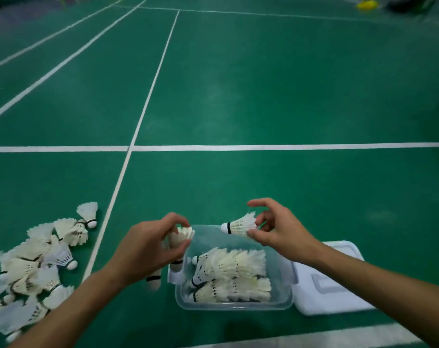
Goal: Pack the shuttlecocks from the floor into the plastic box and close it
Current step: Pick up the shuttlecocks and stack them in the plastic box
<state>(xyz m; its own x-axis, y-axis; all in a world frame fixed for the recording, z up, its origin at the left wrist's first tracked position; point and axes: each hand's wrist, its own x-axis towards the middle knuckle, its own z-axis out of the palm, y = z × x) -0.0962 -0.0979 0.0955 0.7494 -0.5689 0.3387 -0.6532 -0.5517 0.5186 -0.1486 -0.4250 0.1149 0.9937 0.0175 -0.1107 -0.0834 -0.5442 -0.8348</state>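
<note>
Box (pixel 234 306): clear plastic, open, on the green floor (pixel 263 96) near the centre of the view. It holds nested rows of shuttlecocks (pixel 232 271) lying on their sides, long axes running left to right, cork ends to the left and feathers to the right.

Lid (pixel 334 290): white, flat on the floor, just right of the box and touching its right edge.

Right hand (pixel 276 228): above the far right corner of the box. Thumb and fingertips pinch the feather end of a single shuttlecock (pixel 239 226). Its long axis lies nearly level, the cork with its black band pointing left, the feathers toward the palm. It hangs in the air over the far rim, clear of the packed rows.

Left hand (pixel 148 249): above the near left side of the box. Fingers curl round a stack (pixel 174 252) of nested shuttlecocks, gripping it near the feather end. Long axis steep, feathers up and to the right by the fingertips, corks pointing down and to the left. The lowest cork, white with a black band, hangs below the wrist just left of the box's left wall. How many the stack holds cannot be told.

Pile (pixel 35 267): loose shuttlecocks on the floor at the near left, well apart from the box, lying at mixed angles. The farthest one has its cork to the near right.

White court lines (pixel 263 147): one crosses the floor beyond the hands, another runs far to near between pile and box.
</note>
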